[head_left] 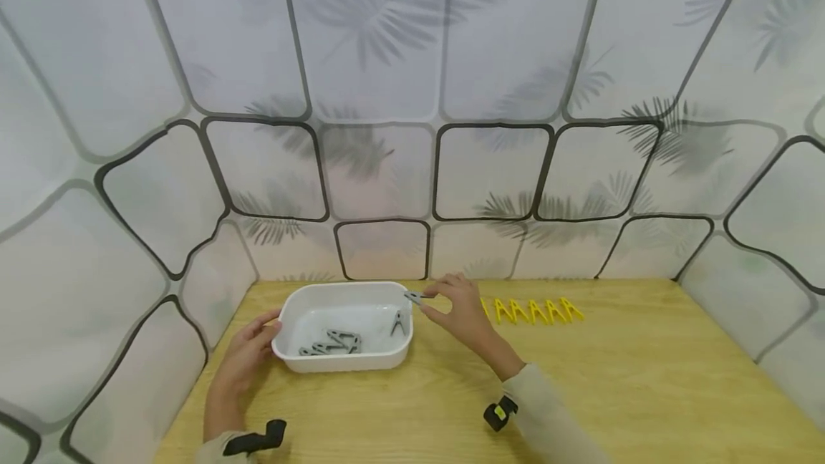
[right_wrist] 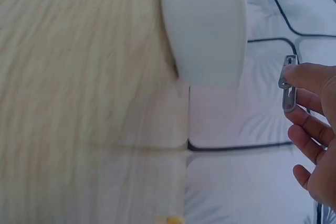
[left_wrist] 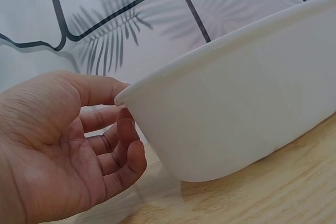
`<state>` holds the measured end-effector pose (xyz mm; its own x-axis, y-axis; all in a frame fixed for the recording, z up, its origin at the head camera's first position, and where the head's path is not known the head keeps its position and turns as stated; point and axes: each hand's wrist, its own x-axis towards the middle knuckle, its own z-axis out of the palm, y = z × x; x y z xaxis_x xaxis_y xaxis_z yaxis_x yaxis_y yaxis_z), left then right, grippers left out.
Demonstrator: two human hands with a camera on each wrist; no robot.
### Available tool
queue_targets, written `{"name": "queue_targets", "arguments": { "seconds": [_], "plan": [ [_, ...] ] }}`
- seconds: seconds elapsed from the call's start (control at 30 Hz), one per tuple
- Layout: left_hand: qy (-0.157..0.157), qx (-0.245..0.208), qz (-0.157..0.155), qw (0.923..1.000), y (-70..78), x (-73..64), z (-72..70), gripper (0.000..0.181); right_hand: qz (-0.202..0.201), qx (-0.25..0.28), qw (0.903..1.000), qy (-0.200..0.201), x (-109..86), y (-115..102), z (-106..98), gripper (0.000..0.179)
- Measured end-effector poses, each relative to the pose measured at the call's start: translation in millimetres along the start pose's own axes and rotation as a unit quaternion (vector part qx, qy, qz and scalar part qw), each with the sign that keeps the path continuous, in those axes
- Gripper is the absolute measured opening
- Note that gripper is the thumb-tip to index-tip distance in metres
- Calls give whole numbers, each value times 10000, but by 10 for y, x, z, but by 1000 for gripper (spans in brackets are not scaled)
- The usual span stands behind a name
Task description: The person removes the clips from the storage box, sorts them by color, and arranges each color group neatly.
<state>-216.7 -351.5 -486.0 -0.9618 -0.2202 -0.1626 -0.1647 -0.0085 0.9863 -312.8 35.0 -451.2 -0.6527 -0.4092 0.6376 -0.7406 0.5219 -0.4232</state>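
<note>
A white plastic basin [head_left: 341, 362] stands on the table with several grey clothespins [head_left: 344, 339] lying in it. My left hand [head_left: 248, 349] holds the basin's left end; in the left wrist view, the left hand [left_wrist: 73, 140] has a finger at the rim and the others curled below it, against the outer wall. Over the basin's right rim, my right hand [head_left: 460, 310] pinches another grey clothespin [head_left: 415, 297] between thumb and fingertips. That clothespin [right_wrist: 289, 82] shows lengthwise in the right wrist view, well above the tabletop.
A row of several yellow clothespins [head_left: 538, 311] stretches along the table to the right of my right hand. The wooden table [head_left: 644, 378] runs back to a patterned wall covering [head_left: 380, 177], which also rises on both sides.
</note>
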Motion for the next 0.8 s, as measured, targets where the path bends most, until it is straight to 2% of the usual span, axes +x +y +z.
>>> {"name": "queue_targets", "arguments": {
  "seconds": [0.1, 0.27, 0.5, 0.7, 0.8],
  "plan": [
    [-28, -27, 2, 10000, -2, 2, -7, 41, 216, -65, 9996, 180, -94, 131, -88, 22],
    [-71, -182, -4, 9998, -6, 8, -11, 26, 815, -197, 9962, 220, -212, 288, -262, 22],
    [-112, -160, -31, 9998, -1, 7, -6, 35, 1223, -685, 9901, -85, -323, 419, -500, 22],
    [-169, -87, 106, 9998, 11, 14, -18, 19, 1583, -970, 9819, -364, -450, 528, -618, 18],
    [-197, -170, 99, 9996, 4, 10, -30, 18, 1766, -1177, 9755, -577, -520, 570, -622, 17]
  ]
}}
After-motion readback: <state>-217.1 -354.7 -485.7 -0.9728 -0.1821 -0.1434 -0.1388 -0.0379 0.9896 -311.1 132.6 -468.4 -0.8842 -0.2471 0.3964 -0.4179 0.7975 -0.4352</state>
